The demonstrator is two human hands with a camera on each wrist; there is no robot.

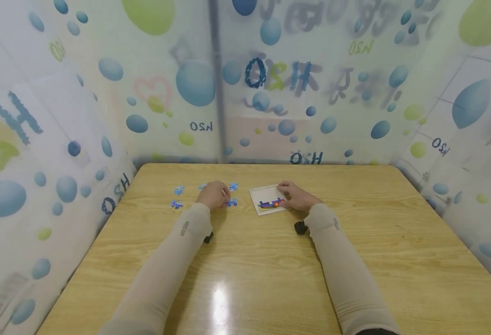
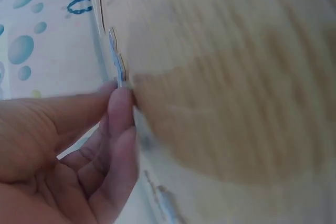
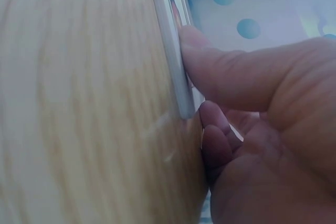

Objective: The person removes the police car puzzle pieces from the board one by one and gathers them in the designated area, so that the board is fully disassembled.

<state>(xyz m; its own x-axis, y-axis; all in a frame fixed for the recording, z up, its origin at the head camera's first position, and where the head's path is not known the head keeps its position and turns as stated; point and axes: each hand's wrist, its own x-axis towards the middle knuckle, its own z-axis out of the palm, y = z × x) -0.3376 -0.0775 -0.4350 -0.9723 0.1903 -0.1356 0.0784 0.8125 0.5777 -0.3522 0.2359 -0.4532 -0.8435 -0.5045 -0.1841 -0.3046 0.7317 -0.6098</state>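
Observation:
My left hand (image 1: 214,194) is over the loose jigsaw pieces, left of the puzzle tray. Its thumb and fingertips pinch the end of a thin blue jigsaw piece (image 2: 116,59), seen edge-on in the left wrist view. My right hand (image 1: 299,197) holds the right side of the white-framed puzzle tray (image 1: 264,212), which lies flat on the table. In the right wrist view the thumb (image 3: 226,72) presses on the tray's rim, with curled fingers beside its edge. A blue and red picture section (image 1: 266,204) fills the lower part of the tray.
Loose blue jigsaw pieces lie left of the tray, among them one piece (image 1: 179,190) at the back and another piece (image 1: 176,204) nearer. Just right of my left hand is a further piece (image 1: 233,186). Printed curtains (image 1: 178,139) surround the wooden table (image 1: 262,260).

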